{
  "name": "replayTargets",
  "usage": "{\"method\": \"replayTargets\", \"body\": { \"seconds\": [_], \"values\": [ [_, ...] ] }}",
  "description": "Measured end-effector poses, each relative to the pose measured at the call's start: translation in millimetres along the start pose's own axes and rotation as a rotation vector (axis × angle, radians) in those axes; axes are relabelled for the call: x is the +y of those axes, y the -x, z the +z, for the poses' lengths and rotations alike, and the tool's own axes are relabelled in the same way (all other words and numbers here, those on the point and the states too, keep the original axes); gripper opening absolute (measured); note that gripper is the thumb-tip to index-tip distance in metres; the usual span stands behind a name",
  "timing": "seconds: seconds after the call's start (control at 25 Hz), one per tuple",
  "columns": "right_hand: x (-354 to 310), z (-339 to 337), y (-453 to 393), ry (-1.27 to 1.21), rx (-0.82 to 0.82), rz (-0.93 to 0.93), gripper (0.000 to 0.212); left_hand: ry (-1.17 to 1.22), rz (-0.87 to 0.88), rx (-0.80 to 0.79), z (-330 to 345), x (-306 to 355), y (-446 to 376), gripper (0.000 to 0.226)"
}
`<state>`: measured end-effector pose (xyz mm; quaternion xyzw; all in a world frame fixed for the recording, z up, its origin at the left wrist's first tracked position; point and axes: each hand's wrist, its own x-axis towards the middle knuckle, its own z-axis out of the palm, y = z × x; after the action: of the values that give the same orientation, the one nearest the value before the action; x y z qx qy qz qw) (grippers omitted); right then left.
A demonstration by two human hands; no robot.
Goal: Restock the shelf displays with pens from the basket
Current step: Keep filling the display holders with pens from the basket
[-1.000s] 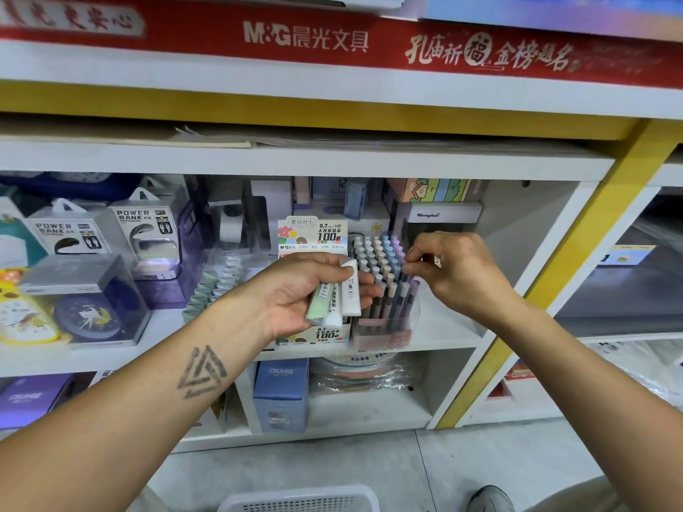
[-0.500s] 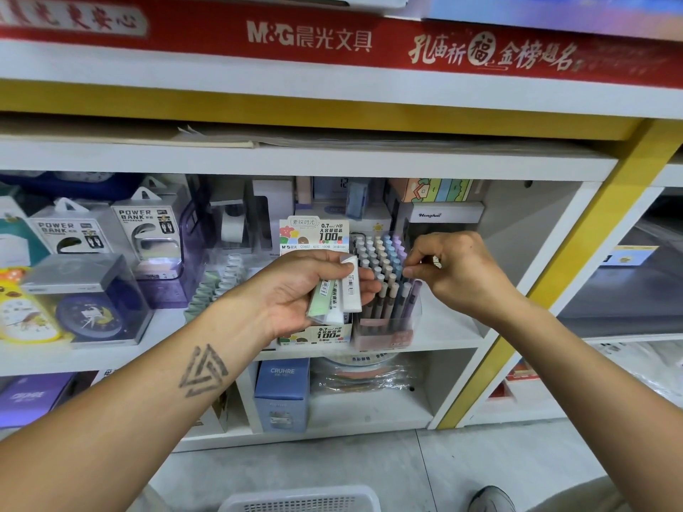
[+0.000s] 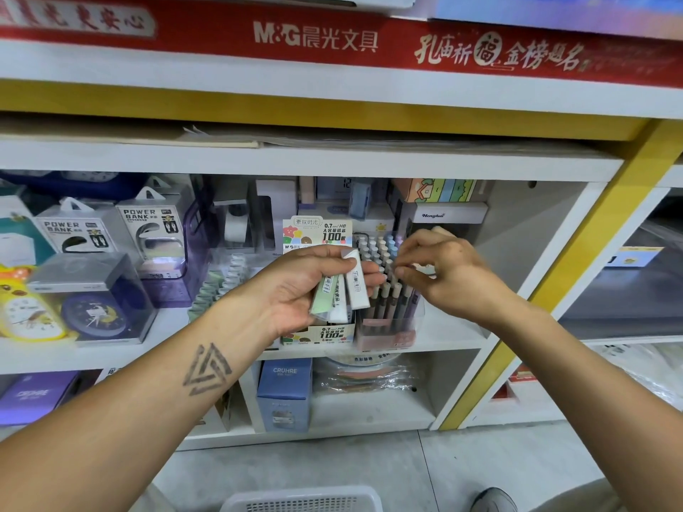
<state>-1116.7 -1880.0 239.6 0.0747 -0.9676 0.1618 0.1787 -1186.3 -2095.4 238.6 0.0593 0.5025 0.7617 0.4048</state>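
I'm watching my left hand [image 3: 295, 290] gripping a fan of slim, flat pastel cases [image 3: 342, 290], green and white with barcode stickers, in front of the shelf. My right hand [image 3: 439, 271] is pinching something small over the clear plastic pen display [image 3: 388, 308], packed with upright round-capped pens [image 3: 380, 253]. The white perforated basket [image 3: 301, 500] is sitting below on the floor.
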Motion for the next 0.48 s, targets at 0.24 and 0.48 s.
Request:
{"method": "replayTargets", "body": {
  "seconds": [0.24,0.48],
  "values": [
    [-34.6,16.8,-6.6,-0.271,-0.005,-0.247,0.049,0.013,0.05,0.135,-8.6,5.4,-0.7,0.039],
    [-60.3,33.2,-30.9,-0.4,-0.116,0.079,0.054,-0.25,0.16,0.182,-22.9,12.5,13.2,0.035]
  ]
}}
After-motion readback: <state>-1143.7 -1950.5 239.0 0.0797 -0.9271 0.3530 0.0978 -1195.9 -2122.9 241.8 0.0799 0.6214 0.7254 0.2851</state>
